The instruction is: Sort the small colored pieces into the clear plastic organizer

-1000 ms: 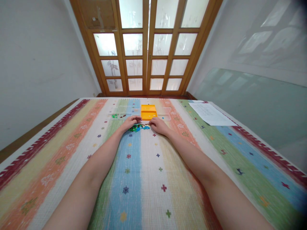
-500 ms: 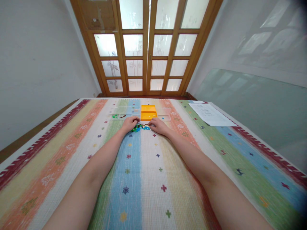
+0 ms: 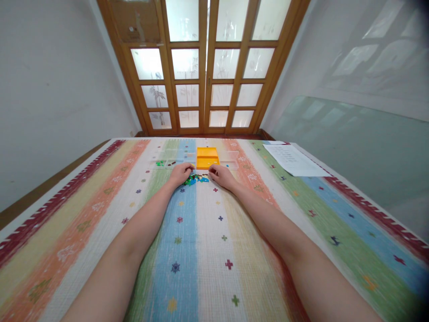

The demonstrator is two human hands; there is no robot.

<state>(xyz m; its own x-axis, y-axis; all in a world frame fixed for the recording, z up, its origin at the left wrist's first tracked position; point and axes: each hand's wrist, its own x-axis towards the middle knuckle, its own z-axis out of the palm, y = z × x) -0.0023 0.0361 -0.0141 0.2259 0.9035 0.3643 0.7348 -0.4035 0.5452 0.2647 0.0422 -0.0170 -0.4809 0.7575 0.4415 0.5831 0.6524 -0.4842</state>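
Observation:
A small pile of tiny green, blue and dark pieces (image 3: pixel 198 179) lies on the striped cloth far out in front of me. My left hand (image 3: pixel 180 172) rests at the pile's left edge, fingers curled down over it. My right hand (image 3: pixel 221 175) is at the pile's right edge, fingertips drawn together in a pinch pointing at the pile. What either hand holds is too small to see. Just beyond the pile stands an orange tray (image 3: pixel 207 157).
Clear trays flank the orange one: the left clear tray (image 3: pixel 166 160) holds a few green pieces, the right clear tray (image 3: pixel 232 160) looks nearly bare. A printed sheet of paper (image 3: pixel 293 160) lies at the far right. Wooden glazed doors (image 3: pixel 201 67) stand behind the table.
Both hands have edged slightly away from me toward the trays, the right fingertips now nearer the orange tray. The pile stays in place.

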